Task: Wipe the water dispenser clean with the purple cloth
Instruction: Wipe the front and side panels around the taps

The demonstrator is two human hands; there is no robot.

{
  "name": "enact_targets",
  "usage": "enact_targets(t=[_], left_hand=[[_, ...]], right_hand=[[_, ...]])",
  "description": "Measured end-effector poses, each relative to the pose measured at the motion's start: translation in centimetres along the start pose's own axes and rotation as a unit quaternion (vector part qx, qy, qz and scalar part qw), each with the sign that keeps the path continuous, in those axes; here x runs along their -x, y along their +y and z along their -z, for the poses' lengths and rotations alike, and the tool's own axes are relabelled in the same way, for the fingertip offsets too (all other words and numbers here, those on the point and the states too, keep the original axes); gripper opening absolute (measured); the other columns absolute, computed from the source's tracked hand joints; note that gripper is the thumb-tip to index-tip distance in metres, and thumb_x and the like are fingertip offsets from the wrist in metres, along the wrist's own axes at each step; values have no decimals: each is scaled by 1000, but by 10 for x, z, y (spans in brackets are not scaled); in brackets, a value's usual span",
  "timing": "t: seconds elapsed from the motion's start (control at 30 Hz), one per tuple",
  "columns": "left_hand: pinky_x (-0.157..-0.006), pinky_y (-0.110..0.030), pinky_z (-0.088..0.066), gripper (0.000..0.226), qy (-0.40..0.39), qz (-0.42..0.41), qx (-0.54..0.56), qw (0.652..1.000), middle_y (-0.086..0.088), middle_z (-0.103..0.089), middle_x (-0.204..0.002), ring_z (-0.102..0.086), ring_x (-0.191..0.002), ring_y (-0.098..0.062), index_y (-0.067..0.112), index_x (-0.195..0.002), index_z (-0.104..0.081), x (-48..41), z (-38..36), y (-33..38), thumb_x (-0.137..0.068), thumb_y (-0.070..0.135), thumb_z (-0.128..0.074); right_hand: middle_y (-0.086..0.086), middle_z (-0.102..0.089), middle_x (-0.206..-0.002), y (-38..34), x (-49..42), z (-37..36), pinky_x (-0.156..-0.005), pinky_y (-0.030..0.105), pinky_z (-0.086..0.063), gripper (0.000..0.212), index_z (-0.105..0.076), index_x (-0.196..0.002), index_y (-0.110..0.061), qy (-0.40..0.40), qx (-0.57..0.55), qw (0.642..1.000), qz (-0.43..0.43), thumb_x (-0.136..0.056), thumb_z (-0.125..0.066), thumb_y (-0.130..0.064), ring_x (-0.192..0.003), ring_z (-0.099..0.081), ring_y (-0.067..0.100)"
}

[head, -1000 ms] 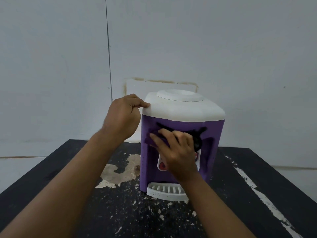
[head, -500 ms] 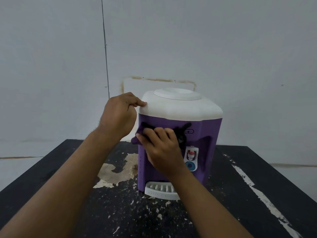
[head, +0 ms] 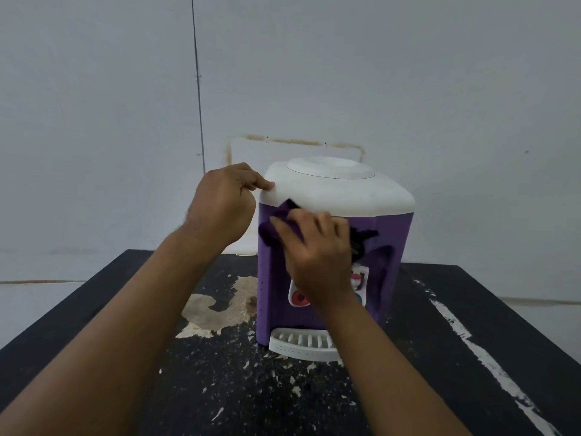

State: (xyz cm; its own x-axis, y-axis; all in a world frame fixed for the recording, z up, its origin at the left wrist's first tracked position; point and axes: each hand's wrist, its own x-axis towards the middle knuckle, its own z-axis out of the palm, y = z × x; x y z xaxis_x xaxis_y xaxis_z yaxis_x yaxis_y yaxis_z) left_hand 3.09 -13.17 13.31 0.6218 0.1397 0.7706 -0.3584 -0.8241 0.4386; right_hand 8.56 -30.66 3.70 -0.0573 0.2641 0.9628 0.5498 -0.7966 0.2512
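Observation:
A water dispenser (head: 345, 190) with a white lid and a purple body stands on a black table (head: 471, 309). My left hand (head: 220, 206) grips the lid's near left corner, fingers curled, one fingertip on top. My right hand (head: 317, 259) presses the purple cloth (head: 273, 228) flat against the upper front of the body, just under the lid's rim. Cloth sticks out to the left of my fingers, and a dark part shows to their right. My right hand hides most of the tap panel (head: 298, 297).
A white drip tray (head: 298, 344) juts out at the dispenser's foot, toward me. The table's black surface is worn, with a bare patch (head: 217, 313) left of the dispenser and a white scrape (head: 465, 338) on the right. A grey wall stands close behind.
My right hand slid the cloth left across the front, then back to the right and slightly up under the lid's rim. My left hand has stayed on the lid's corner.

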Motion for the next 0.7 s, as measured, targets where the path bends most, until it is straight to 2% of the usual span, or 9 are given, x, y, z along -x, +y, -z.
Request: enact_targets(t=[0.1,0.17,0.3,0.43,0.53,0.63,0.7], left_hand=[[-99,-32,-55,64,-2,3,-7,1000,7,-74,-108,-67,-106,-15,15,-109,-85,1,0,0,-81,-19,-37],[-99,-34,-55,64,-1,0,-3,1000,5,-75,-109,-67,-105,-14,15,-110,-84,2,0,-1,-81,-19,-38],[-99,-35,-56,62,-2,-1,7,1000,3,-76,-109,-67,-104,-13,14,-109,-84,2,0,-1,-79,-19,-40],[-94,-32,-55,60,4,7,5,1000,7,-73,-104,-64,-102,-9,14,-106,-84,2,0,2,-79,-18,-41],[-94,-31,-54,60,3,10,2,1000,9,-71,-102,-63,-101,-8,14,-106,-84,3,1,4,-78,-18,-42],[-92,-29,-53,60,-3,16,-6,1000,10,-69,-101,-62,-100,-7,15,-106,-84,3,1,5,-79,-18,-42],[-91,-30,-54,60,-5,15,-11,1000,10,-69,-102,-64,-102,-9,16,-107,-83,3,1,5,-79,-18,-43]], right_hand=[[8,-78,-119,3,29,5,-82,44,-44,26,-84,-124,-21,-21,0,1000,7,-100,-74,-14,-95,-68,32],[12,-78,-115,17,52,14,-81,45,-46,27,-85,-125,-21,-10,-11,999,-41,-99,-79,-18,-94,-70,34],[19,-70,-106,44,53,31,-76,49,-54,22,-85,-124,-14,44,-71,982,-167,-109,-72,-23,-95,-63,33],[13,-69,-105,45,14,29,-76,42,-48,22,-84,-125,-14,74,-54,973,-210,-107,-74,-23,-92,-65,32],[11,-71,-106,27,-7,20,-77,37,-38,25,-84,-126,-18,60,-34,984,-164,-110,-66,-24,-94,-61,29],[11,-76,-110,0,9,10,-75,42,-44,24,-83,-126,-20,-2,12,999,-46,-103,-77,-18,-89,-66,33],[11,-78,-111,-2,34,9,-75,43,-49,30,-83,-126,-22,-22,20,999,-37,-97,-84,-18,-89,-69,32]])
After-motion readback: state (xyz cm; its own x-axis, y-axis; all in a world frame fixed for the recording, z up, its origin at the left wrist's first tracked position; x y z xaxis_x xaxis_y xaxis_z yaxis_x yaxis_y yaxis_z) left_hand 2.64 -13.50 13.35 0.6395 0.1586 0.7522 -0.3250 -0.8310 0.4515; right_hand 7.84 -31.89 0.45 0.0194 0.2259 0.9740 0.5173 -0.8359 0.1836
